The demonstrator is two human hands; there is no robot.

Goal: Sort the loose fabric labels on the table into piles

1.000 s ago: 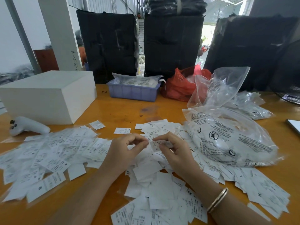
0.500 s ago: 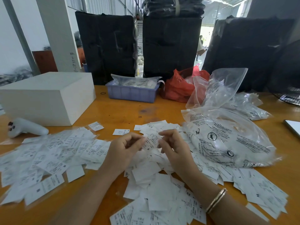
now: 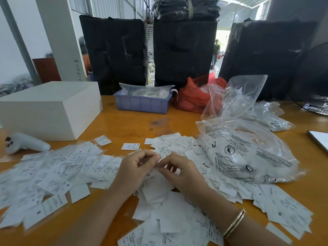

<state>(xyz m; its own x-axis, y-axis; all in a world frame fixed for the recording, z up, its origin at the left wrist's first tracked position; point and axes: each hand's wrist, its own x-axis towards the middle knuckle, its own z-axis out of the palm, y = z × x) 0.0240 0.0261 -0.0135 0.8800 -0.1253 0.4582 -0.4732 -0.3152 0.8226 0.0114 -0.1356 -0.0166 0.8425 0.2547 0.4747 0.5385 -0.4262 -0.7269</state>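
Head view: both hands meet over the middle of the orange bench (image 3: 124, 125), fingertips drawn together. The left hand (image 3: 134, 167) curls its fingers in and seems to pinch the edge of a small white label (image 3: 159, 158); the right hand (image 3: 179, 172) brings thumb and forefinger to that same spot, so each grip looks closed on the one label, though blur makes the exact contact hard to read. Holding it up between both hands probably lets the person read its print before choosing a pile.

The loose fabric labels lie in two broad spreads: a flatter, fanned one to the left (image 3: 53, 174), likely already sorted, and a heaped jumble under and right of the hands (image 3: 168, 210), likely still to do. A few single labels sit apart near the top, one of them (image 3: 130, 146) alone on bare wood. There are far too many labels to count.

Counted around them: one white box (image 3: 49, 109), one white handheld controller (image 3: 26, 142), one blue tray (image 3: 142, 103), one red bag (image 3: 193, 96), and at least three clear plastic bags, the biggest (image 3: 248, 151) resting on the right-hand labels
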